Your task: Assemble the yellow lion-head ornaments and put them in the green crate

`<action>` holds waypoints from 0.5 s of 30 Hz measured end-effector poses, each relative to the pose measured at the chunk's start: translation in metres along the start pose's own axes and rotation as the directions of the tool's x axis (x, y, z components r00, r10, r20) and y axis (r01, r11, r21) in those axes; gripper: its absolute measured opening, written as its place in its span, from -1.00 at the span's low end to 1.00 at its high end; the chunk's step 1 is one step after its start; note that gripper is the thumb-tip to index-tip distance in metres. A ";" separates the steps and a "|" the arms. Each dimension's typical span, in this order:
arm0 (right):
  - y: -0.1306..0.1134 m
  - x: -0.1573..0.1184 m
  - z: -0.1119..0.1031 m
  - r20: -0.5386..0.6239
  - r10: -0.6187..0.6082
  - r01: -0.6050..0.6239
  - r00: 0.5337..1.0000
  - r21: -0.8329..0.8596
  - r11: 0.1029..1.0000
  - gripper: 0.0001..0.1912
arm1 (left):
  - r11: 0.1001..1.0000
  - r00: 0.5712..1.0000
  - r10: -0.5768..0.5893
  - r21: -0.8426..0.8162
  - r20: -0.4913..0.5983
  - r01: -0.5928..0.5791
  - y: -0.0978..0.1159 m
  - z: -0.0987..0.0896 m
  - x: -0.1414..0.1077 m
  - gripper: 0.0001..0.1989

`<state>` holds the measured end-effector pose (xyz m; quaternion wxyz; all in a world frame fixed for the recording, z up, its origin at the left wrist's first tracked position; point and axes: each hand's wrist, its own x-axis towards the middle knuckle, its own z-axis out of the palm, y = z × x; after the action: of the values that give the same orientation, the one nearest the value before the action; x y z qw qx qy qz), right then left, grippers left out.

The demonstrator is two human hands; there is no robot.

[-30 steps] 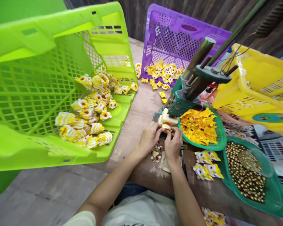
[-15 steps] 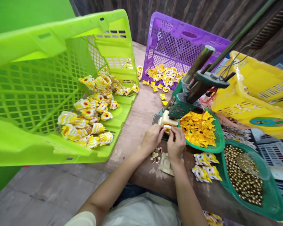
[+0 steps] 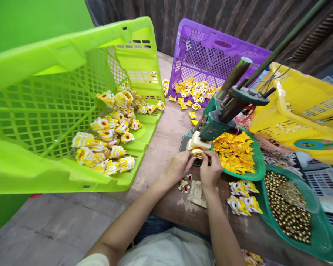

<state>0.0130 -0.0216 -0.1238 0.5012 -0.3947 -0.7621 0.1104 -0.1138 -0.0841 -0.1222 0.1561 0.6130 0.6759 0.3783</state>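
A small yellow-and-white plastic piece is pinched between my two hands, just in front of the cream block under the green hand press. My left hand grips its left side with closed fingertips. On the right side, the thumb and fingers of my right hand close on the same piece. Below my hands lie several tiny red and white bits and a flat cream-coloured block on the wooden table.
At left a lime-green crate lies on its side with yellow-white pieces inside. Behind stands a purple crate; a yellow crate is at right. Green baskets hold yellow parts and gold beads. Several yellow-white figures lie near my right arm.
My hands have drawn the piece slightly down from the cream block, and more of its round face shows. The whole view has shifted a little.
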 end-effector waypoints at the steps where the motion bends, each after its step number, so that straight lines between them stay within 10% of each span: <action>1: -0.002 0.001 -0.001 0.007 -0.004 0.004 1.000 0.000 1.000 -0.81 | 1.000 1.000 -0.013 0.023 -0.001 0.013 0.000 -0.001 0.001 -0.78; 9: -0.001 -0.007 0.007 0.079 0.021 -0.020 0.997 -0.016 1.000 -0.79 | 0.987 0.994 -0.103 0.123 0.035 0.098 0.000 -0.004 0.008 -0.74; 15: 0.021 0.014 -0.048 -0.014 0.062 -0.063 0.998 -0.019 0.998 -0.80 | 0.974 0.972 -0.208 0.072 -0.110 0.217 -0.035 -0.021 0.034 -0.63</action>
<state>0.0617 -0.0088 -0.1035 0.4986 -0.4238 -0.7471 0.1162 -0.1598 -0.0570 -0.1246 0.1354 0.5230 0.7600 0.3614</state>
